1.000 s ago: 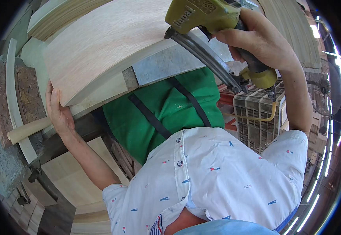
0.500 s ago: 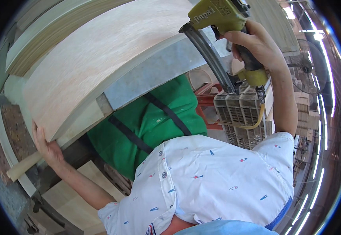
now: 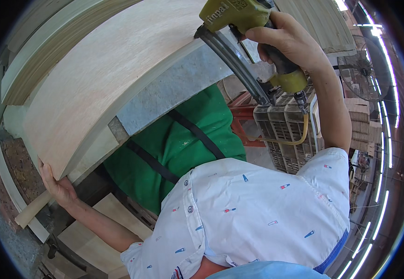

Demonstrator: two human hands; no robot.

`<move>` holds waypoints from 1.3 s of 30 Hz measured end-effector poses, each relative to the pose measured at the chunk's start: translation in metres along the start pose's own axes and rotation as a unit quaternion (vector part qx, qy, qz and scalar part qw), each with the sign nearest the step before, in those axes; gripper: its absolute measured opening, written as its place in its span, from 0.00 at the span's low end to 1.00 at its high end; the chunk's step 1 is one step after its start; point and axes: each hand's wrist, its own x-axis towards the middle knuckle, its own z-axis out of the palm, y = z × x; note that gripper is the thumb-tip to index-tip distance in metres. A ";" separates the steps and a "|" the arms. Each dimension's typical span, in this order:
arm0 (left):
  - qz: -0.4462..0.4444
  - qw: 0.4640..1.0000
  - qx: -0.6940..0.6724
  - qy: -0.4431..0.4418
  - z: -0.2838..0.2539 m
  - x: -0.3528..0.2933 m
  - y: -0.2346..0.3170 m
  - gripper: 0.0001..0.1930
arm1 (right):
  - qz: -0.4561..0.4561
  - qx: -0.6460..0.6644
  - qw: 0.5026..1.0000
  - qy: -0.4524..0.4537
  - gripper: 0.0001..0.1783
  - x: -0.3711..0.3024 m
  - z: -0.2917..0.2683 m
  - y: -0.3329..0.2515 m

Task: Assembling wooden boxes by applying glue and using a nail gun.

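A large pale plywood panel (image 3: pixel 118 60) lies curved across the upper left of the head view, over a grey slab (image 3: pixel 174 88). My left hand (image 3: pixel 55 183) grips the panel's lower left corner, thumb on its edge. My right hand (image 3: pixel 290 44) is wrapped around the handle of a yellow-green pneumatic nail gun (image 3: pixel 239 14), whose long dark magazine (image 3: pixel 234 60) runs down to the right. The gun's nose presses at the panel's right edge. A yellow air hose (image 3: pixel 299 132) hangs from the handle's base.
A green bag with black straps (image 3: pixel 183 135) lies under the slab. Grey plastic crates (image 3: pixel 285 130) and a red frame (image 3: pixel 243 114) stand at the right. More stacked boards (image 3: pixel 39 51) lie at the upper left, and pale boards (image 3: pixel 90 242) lie below. A fan (image 3: pixel 362 69) stands far right.
The view has shifted so the panel sits further left and lower. My right hand has kept the nail gun at the panel's right edge; my left hand has stayed on the corner.
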 end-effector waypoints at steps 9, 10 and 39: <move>0.001 1.000 0.010 0.012 -0.001 0.000 -0.001 0.34 | -0.004 0.016 1.000 0.007 0.17 0.003 -0.003 0.006; 0.010 1.000 0.021 0.001 -0.001 0.000 -0.001 0.34 | 0.004 0.003 1.000 0.016 0.17 0.003 -0.003 0.004; -0.037 0.995 0.064 0.069 -0.007 -0.015 0.007 0.21 | 0.039 -0.468 0.851 0.237 0.14 0.178 -0.073 0.256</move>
